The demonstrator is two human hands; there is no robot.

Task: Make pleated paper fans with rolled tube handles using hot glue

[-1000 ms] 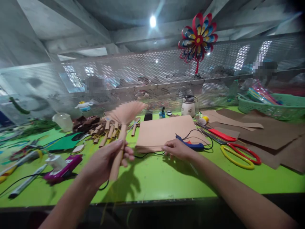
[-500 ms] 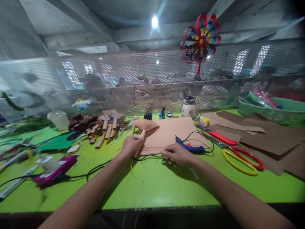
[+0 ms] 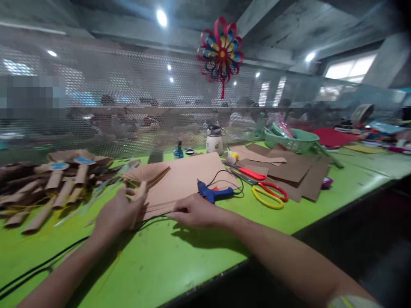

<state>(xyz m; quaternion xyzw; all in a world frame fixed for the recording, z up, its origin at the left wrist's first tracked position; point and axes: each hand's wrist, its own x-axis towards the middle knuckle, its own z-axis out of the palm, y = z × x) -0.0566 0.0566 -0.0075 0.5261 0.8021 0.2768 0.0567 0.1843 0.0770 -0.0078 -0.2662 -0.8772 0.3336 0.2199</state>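
Note:
A pleated tan paper fan [image 3: 147, 173] with a rolled paper handle is held by my left hand [image 3: 117, 214], its fingers round the handle. Yellow thread trails below it. My right hand [image 3: 192, 211] is closed near the front edge of the light tan paper sheets [image 3: 186, 171]; whether anything is between its fingertips is too small to tell. Just beyond it, a blue glue gun [image 3: 214, 192] lies on the sheets, with a black cord.
Several paper rolls [image 3: 62, 192] lie at the left. Scissors [image 3: 268, 194] with red and yellow handles, brown paper [image 3: 287, 164] and a green basket [image 3: 292, 141] are at the right. A white bottle [image 3: 214, 141] stands behind, before a mesh partition [image 3: 135, 85].
The view has swung to the right, so the table's things appear farther left. My left hand still holds the fan, and its fingers now look looser.

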